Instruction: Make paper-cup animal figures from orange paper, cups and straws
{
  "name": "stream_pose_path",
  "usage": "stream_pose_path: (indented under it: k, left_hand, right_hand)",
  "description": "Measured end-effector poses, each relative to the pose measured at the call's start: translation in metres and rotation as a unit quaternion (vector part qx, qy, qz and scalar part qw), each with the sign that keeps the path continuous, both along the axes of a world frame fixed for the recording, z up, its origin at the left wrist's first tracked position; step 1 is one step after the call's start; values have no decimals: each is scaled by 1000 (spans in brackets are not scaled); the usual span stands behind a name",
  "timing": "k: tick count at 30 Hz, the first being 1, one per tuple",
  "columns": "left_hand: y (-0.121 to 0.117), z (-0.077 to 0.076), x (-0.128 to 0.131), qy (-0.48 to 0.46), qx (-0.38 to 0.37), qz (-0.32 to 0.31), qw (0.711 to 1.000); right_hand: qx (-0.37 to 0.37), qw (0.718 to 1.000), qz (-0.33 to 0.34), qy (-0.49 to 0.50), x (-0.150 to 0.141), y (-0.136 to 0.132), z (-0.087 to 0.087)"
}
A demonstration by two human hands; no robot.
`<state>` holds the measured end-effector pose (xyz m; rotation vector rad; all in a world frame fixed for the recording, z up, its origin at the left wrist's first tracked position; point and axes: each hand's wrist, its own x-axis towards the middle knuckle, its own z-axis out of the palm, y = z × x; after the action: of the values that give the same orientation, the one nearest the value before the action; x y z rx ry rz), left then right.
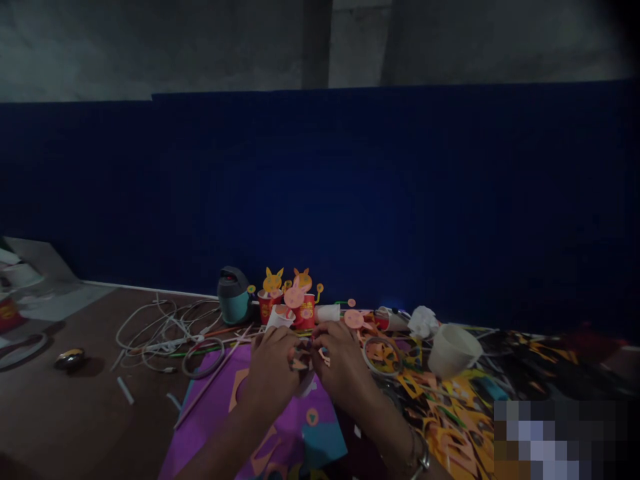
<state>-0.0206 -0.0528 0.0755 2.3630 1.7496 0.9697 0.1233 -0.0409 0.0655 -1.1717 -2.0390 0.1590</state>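
My left hand (274,367) and my right hand (341,360) meet above the purple sheet (220,413), fingers curled and closed toward each other. What they pinch is mostly hidden; a pale edge shows below the fingers, too dim to name. Just beyond my left hand is a white paper cup (281,316). Behind it stand red paper cups (270,308) with orange animal-face cutouts (273,283) on top. A pink rabbit-face cutout (297,296) rises in front of them. Another pink cutout (355,319) lies beyond my right hand. Under my wrists are a blue paper piece (324,445) and a small round orange cutout (313,417).
White cables (165,333) and a teal-grey container (234,297) are at the left, with a computer mouse (70,359) farther out. Tape rolls (382,356), a larger white cup (454,352), crumpled paper (423,323) and orange paper scraps (450,433) crowd the right. A dark blue partition (320,193) closes the back.
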Motion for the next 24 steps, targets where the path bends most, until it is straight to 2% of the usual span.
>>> stream_pose_path:
  k: [8,24]
  left_hand:
    - [-1,-2,0,16,10,2,1000]
    - [-1,-3,1,24,16,12,1000]
  right_hand:
    - [-7,1000,2,-21,2,0,3]
    - [-10,1000,14,8,1,3,-1]
